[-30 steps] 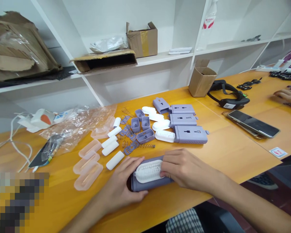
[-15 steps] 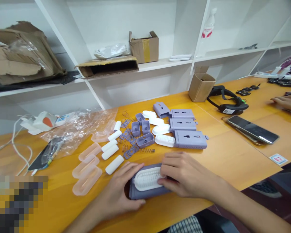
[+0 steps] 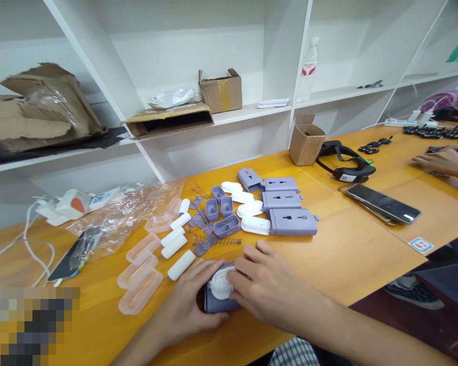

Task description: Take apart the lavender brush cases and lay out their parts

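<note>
A purple plastic housing (image 3: 216, 302) with a white bristle insert (image 3: 220, 283) on top lies near the front edge of the orange table (image 3: 347, 249). My left hand (image 3: 187, 305) wraps round its left end, fingers curled against it. My right hand (image 3: 265, 287) lies flat over the top, fingers stretched out and pressing on the white insert, hiding most of the housing. Just beyond lie more purple housings (image 3: 293, 221), white bristle inserts (image 3: 255, 225), small purple cups (image 3: 227, 226), white rollers (image 3: 181, 264), pink translucent covers (image 3: 139, 291) and small springs (image 3: 229, 241).
A clear plastic bag (image 3: 125, 206) and a phone (image 3: 66, 254) lie at left with white cables (image 3: 30, 249). A cardboard box (image 3: 305, 144), a headset (image 3: 345, 162) and a phone (image 3: 383, 203) sit at right. Another person's hand (image 3: 438, 161) rests far right. White shelves (image 3: 248, 114) stand behind.
My right hand has slid left over the white insert, now covering most of the housing. The left hand stays at the left end. The view has tilted up a little.
</note>
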`<state>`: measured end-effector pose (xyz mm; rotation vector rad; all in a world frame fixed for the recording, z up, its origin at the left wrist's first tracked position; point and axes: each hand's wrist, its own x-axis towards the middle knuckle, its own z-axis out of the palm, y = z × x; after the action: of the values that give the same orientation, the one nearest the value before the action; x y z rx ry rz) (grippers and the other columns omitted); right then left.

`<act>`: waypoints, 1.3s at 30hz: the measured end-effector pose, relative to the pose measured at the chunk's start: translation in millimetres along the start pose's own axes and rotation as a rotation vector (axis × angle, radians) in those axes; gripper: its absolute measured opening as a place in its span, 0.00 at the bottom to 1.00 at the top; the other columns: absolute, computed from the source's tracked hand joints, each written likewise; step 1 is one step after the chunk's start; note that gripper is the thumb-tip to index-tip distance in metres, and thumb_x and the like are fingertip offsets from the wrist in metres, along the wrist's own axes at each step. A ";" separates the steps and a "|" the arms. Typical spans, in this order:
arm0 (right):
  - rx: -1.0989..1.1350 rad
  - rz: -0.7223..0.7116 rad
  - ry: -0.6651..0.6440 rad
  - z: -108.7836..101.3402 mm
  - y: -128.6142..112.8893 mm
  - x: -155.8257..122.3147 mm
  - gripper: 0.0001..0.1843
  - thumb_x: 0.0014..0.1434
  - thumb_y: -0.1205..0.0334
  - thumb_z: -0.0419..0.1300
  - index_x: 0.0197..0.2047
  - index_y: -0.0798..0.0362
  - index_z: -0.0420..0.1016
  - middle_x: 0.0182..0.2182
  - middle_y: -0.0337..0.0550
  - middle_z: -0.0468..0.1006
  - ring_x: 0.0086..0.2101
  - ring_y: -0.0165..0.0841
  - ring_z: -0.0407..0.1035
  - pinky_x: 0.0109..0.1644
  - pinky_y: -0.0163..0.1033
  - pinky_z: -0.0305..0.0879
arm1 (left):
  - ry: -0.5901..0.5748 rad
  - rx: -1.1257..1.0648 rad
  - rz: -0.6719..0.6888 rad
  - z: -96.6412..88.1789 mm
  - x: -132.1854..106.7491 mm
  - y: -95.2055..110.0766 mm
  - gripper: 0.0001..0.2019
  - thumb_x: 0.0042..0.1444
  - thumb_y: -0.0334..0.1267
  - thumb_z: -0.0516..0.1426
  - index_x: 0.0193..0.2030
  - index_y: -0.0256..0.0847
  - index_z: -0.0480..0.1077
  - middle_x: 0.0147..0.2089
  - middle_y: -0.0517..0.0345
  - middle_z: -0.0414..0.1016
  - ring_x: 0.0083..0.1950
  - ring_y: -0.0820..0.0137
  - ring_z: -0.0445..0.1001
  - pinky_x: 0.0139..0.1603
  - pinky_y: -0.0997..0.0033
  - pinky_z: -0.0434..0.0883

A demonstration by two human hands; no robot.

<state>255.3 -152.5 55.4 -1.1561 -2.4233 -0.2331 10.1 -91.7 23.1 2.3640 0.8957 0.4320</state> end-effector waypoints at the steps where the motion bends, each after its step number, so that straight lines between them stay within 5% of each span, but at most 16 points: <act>1: 0.003 0.001 0.000 1.5 0.4 0.0 0.08 0.69 0.57 0.65 0.40 0.51 0.76 0.34 0.45 0.81 0.40 0.42 0.68 0.42 0.47 0.58 | -0.001 0.000 -0.003 -0.3 0.2 0.8 0.46 0.43 0.38 0.73 0.72 0.51 0.66 0.66 0.49 0.75 0.65 0.48 0.74 0.69 0.43 0.70; 13: 0.377 0.055 0.177 28.3 26.2 -8.5 0.08 0.73 0.64 0.60 0.53 0.51 0.78 0.42 0.45 0.84 0.44 0.42 0.70 0.49 0.48 0.62 | 0.097 0.058 -0.052 -0.8 6.1 1.3 0.41 0.50 0.43 0.72 0.71 0.46 0.67 0.66 0.46 0.75 0.66 0.49 0.73 0.68 0.44 0.71; 19: 0.359 0.139 0.092 20.9 24.2 -1.2 0.13 0.71 0.62 0.62 0.58 0.53 0.76 0.42 0.48 0.81 0.46 0.44 0.70 0.52 0.52 0.65 | 0.093 0.053 -0.056 -0.7 7.2 3.1 0.40 0.51 0.42 0.71 0.72 0.45 0.66 0.67 0.45 0.74 0.68 0.48 0.71 0.71 0.42 0.68; 24: 0.455 0.132 0.034 13.4 23.5 10.2 0.13 0.64 0.64 0.67 0.52 0.53 0.79 0.45 0.48 0.76 0.47 0.41 0.70 0.51 0.46 0.70 | 0.069 0.043 -0.050 -3.2 8.7 5.4 0.42 0.50 0.39 0.70 0.73 0.45 0.65 0.68 0.45 0.73 0.67 0.49 0.71 0.71 0.43 0.67; 31: 0.458 0.127 0.043 25.2 42.4 12.0 0.16 0.64 0.50 0.70 0.46 0.55 0.81 0.38 0.46 0.76 0.40 0.41 0.70 0.47 0.48 0.68 | 0.068 0.054 -0.040 -4.1 8.3 5.6 0.42 0.52 0.42 0.71 0.74 0.46 0.64 0.69 0.45 0.72 0.67 0.48 0.71 0.69 0.43 0.69; 35: 0.723 0.124 0.064 27.2 54.9 9.4 0.16 0.63 0.54 0.72 0.51 0.52 0.84 0.40 0.45 0.78 0.42 0.38 0.73 0.49 0.45 0.70 | 0.061 0.058 -0.042 -3.6 8.2 4.6 0.42 0.52 0.43 0.71 0.73 0.45 0.64 0.69 0.44 0.72 0.67 0.48 0.71 0.70 0.43 0.68; 39: 0.778 0.155 0.077 32.3 56.0 8.3 0.27 0.57 0.53 0.76 0.58 0.50 0.81 0.49 0.50 0.81 0.51 0.43 0.73 0.59 0.52 0.69 | 0.067 0.066 -0.034 -4.8 8.1 5.5 0.40 0.52 0.42 0.70 0.72 0.44 0.65 0.68 0.44 0.72 0.67 0.48 0.71 0.70 0.43 0.69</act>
<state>283.7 -100.4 28.5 -0.9219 -2.0227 0.6458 16.4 -87.7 31.1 2.4033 0.9935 0.4777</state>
